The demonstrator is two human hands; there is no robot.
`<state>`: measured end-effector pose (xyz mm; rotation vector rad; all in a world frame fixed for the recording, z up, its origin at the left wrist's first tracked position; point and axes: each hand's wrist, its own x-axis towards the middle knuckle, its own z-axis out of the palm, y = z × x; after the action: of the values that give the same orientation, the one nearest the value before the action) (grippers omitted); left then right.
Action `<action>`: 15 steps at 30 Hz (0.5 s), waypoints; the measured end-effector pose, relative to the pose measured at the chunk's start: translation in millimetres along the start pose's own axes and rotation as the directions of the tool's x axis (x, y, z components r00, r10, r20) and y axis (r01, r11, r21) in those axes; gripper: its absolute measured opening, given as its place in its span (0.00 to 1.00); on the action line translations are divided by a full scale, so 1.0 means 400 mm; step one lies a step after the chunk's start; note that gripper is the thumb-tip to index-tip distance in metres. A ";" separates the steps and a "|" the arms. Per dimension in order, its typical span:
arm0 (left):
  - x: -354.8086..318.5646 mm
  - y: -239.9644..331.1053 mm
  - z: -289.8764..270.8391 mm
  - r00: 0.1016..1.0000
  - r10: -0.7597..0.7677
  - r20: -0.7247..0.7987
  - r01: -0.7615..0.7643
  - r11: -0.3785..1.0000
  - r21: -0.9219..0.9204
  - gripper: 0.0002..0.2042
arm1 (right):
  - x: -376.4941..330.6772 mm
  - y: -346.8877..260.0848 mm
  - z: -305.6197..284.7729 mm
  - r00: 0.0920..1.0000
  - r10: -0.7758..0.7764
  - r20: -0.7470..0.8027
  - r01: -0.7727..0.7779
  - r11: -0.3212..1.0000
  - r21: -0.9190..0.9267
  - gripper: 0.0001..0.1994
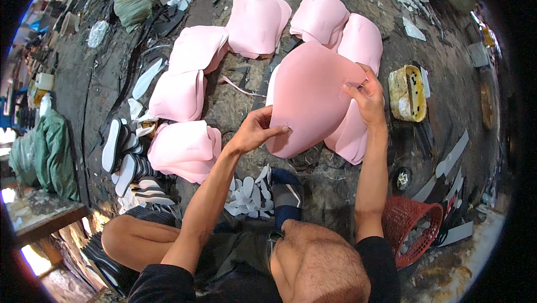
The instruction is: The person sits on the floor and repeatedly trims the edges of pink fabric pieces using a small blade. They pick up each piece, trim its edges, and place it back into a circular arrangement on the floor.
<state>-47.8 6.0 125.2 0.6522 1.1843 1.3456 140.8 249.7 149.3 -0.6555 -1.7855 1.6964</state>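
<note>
A pink curved sheet [313,96] is held up in front of me between both hands. My left hand [254,129] pinches its lower left edge, thumb on the face toward me. At its upper right edge, my right hand [366,99] grips it the same way. Beyond and below the raised sheet, several stacks of similar pink sheets lie in an arc on the floor, among them a far stack [257,23], a left stack [179,95] and a near left stack [184,149]. The held sheet partly covers a stack [351,135] on the right.
Beside my foot is a pile of small grey pieces [250,194]. Shoe soles [130,174] are stacked at left. On the right stand a yellowish container [407,93] and a red basket [411,219] of grey scraps. Scraps litter the dark floor [224,118].
</note>
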 end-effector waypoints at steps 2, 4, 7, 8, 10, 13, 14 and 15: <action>0.005 0.015 0.004 0.996 0.088 -0.027 -0.086 0.995 0.057 0.18 | 0.005 0.002 0.009 0.997 0.034 -0.074 -0.036 0.999 -0.031 0.31; 0.016 0.059 -0.021 0.988 0.127 -0.089 -0.116 0.986 0.117 0.18 | -0.001 -0.001 0.034 0.977 0.073 -0.202 -0.086 0.995 -0.057 0.33; 0.103 0.138 -0.152 0.850 0.392 -0.352 -0.338 0.918 0.207 0.10 | -0.033 0.026 0.018 0.908 0.097 -0.408 -0.127 0.991 -0.046 0.26; 0.140 0.175 -0.188 0.854 0.293 -0.430 -0.353 0.933 -0.065 0.11 | -0.056 0.040 -0.001 0.898 0.137 -0.418 -0.166 0.986 -0.033 0.24; 0.240 0.184 -0.285 0.710 0.215 -0.671 -0.481 0.843 -0.239 0.10 | -0.104 0.080 -0.034 0.868 0.200 -0.455 -0.235 0.972 -0.021 0.21; 0.299 0.073 -0.696 0.560 -0.025 -0.828 -0.506 0.781 -0.365 0.13 | -0.129 0.176 0.061 0.889 0.299 -0.346 -0.294 0.953 0.071 0.20; 0.224 0.079 -0.870 0.510 -0.103 -0.854 -0.511 0.762 -0.398 0.16 | -0.127 0.216 0.150 0.915 0.299 -0.272 -0.281 0.954 0.103 0.18; 0.250 0.026 -0.855 0.415 -0.275 -0.867 -0.397 0.803 -0.445 0.17 | -0.155 0.248 0.160 0.916 0.296 -0.272 -0.295 0.955 0.045 0.17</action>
<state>-379.3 13.8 -5.3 -0.6916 1.4149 2.1314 135.5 167.5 44.5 -1.1507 -1.5446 1.6963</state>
